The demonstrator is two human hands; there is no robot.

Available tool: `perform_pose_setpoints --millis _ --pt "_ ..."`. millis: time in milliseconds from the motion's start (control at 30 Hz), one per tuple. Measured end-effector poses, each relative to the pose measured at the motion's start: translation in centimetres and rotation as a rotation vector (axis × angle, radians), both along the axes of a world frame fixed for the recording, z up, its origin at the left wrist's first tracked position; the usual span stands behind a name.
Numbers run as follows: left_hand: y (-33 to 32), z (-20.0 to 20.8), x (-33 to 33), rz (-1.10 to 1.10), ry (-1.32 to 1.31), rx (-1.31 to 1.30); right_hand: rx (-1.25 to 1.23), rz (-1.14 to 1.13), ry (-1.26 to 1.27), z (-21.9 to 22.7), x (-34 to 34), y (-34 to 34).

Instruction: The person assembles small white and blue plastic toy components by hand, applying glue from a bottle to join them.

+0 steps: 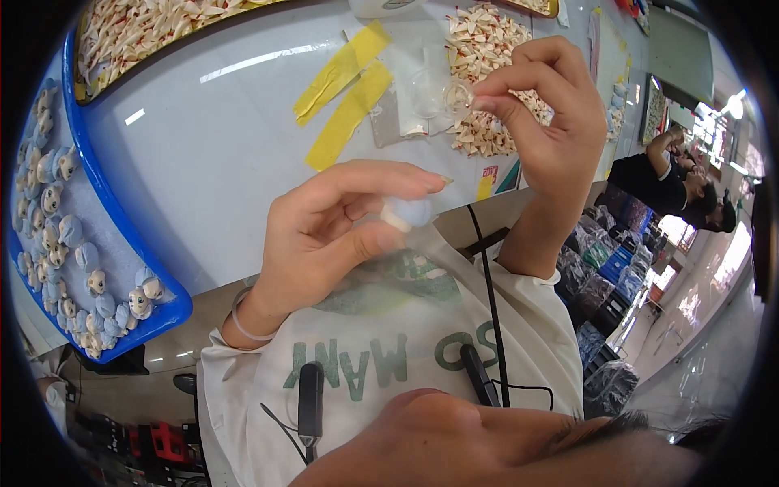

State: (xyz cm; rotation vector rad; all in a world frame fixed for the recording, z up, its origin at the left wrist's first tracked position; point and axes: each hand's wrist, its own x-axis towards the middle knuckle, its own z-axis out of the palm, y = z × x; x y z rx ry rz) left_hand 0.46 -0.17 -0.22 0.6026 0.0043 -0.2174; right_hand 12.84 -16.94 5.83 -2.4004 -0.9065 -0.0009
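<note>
My left hand (324,231), with a band round its wrist, pinches a small light-blue and cream figurine (414,213) between thumb and fingers above the table's near edge. The figurine is blurred and partly hidden by the fingers. Farther right, my right hand (560,114) is closed, thumb against forefinger, at the rim of a small clear round piece (458,96). Beneath and beyond it spreads a pile of small cream pieces with red tips (487,40).
Yellow tape strips (349,114) cross the white table (219,138) beside a clear sheet (406,89). At left, a blue tray (180,312) holds several blue-and-cream figurines. Another tray (79,69) of cream pieces stands behind. A black cable (491,308) hangs before me. A person (661,178) sits far right.
</note>
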Motion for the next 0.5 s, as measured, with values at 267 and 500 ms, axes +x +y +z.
perform_pose_setpoints --millis 267,500 --pt "-0.2 -0.3 -0.1 0.083 -0.023 0.13 0.001 0.015 -0.057 -0.3 0.3 0.6" --pt "0.0 -0.8 -0.4 0.064 -0.106 0.26 0.129 -0.055 0.02 -1.3 -0.4 1.0"
